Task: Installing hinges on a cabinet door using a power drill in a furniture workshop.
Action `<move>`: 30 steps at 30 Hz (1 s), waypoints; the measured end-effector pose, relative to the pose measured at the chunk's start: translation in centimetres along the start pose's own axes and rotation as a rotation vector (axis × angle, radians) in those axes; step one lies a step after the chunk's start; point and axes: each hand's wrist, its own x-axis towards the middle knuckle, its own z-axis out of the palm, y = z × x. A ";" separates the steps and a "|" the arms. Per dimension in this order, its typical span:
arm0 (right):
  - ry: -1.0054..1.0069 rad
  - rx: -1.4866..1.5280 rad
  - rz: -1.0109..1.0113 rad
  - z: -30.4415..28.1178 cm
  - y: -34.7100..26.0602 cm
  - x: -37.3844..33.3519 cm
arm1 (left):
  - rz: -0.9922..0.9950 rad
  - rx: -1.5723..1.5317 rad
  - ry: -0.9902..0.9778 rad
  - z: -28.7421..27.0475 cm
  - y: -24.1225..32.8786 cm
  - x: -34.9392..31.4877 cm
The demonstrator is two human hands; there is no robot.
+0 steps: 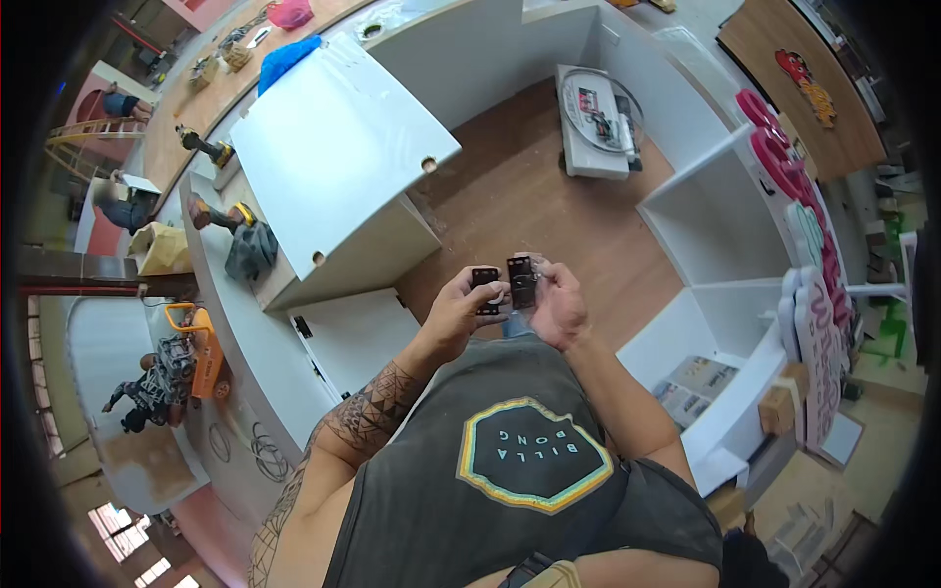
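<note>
In front of my chest I hold two small black rectangular pieces with holes, side by side and slightly apart. My left hand [454,316] is closed, thumb and fingers pinching one black piece [484,278]. My right hand [563,306] grips the other black piece [520,284] by its right side. Something clear, perhaps a plastic wrapper, shows near the right-hand piece. To the left of my hands lies a glossy white board [338,137] with round holes near its edge, resting on a cabinet. Below it is a white panel [363,338] with dark fittings along one edge.
Two cordless drills [204,145] and a dark cloth [252,251] rest on the curved counter at left. A white cart-like box [593,122] with a coiled hose stands on the brown floor [510,167]. White shelving [706,216] curves round the right. Other people are in the left background.
</note>
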 end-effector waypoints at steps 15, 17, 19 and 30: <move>0.017 -0.894 0.043 3.9 -2.0 30.7 | 0.207 -0.296 0.322 -14.5 14.7 12.5; 0.103 -0.919 0.109 4.0 -1.2 34.6 | 0.212 -0.323 0.363 -17.9 16.3 13.5; 0.139 -0.878 0.125 3.1 0.9 38.6 | 0.251 -0.326 0.534 -23.2 16.6 14.7; 0.367 -1.095 0.092 6.2 8.6 49.3 | 0.328 0.669 0.937 -39.9 19.0 15.9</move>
